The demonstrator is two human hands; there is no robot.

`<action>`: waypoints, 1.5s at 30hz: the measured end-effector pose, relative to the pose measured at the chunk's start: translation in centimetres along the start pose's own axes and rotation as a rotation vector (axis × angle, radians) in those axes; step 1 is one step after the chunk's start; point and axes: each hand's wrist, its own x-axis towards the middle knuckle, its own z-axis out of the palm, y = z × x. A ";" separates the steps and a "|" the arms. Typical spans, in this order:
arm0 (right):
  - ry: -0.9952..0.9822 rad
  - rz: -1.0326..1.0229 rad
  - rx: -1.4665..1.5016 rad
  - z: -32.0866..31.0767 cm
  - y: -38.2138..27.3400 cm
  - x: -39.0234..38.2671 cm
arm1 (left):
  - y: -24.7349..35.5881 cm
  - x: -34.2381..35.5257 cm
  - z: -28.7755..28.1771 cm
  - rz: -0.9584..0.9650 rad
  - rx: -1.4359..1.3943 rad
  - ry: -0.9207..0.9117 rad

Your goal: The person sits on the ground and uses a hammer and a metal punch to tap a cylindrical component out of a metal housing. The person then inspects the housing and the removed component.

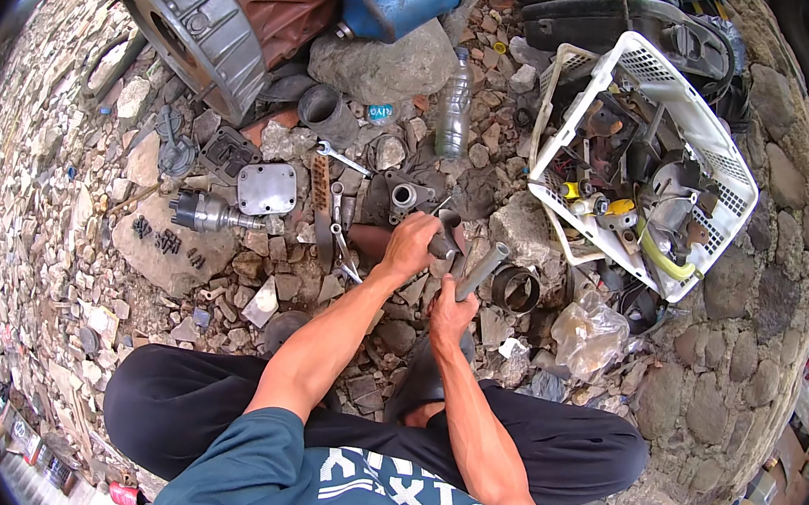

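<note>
My left hand (411, 245) is closed around a short dark-grey metal cylinder (441, 248), one end of which pokes out beside the fingers. Close by on its right, my right hand (453, 309) grips a grey metal pipe (483, 272) that slants up and to the right. Just beyond my left hand lies a dark metal housing (404, 197) with a round opening. Fingers hide part of what each hand holds. Left of the hands are a combination wrench (343, 158), more wrenches (338, 211) and a rusty flat strip (321, 185).
A white plastic crate (596, 235) of used parts leans at right. A clear bottle (455, 110), blue cylinder (399, 1) and large gearbox casing (192, 23) are at the back. Bolts (167, 239) lie on a flat stone at left. A metal ring (516, 290) sits right.
</note>
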 end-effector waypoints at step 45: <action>-0.033 -0.429 -0.244 2.0 -4.5 -0.2 | 1.6 2.1 0.3 -0.187 -0.124 0.253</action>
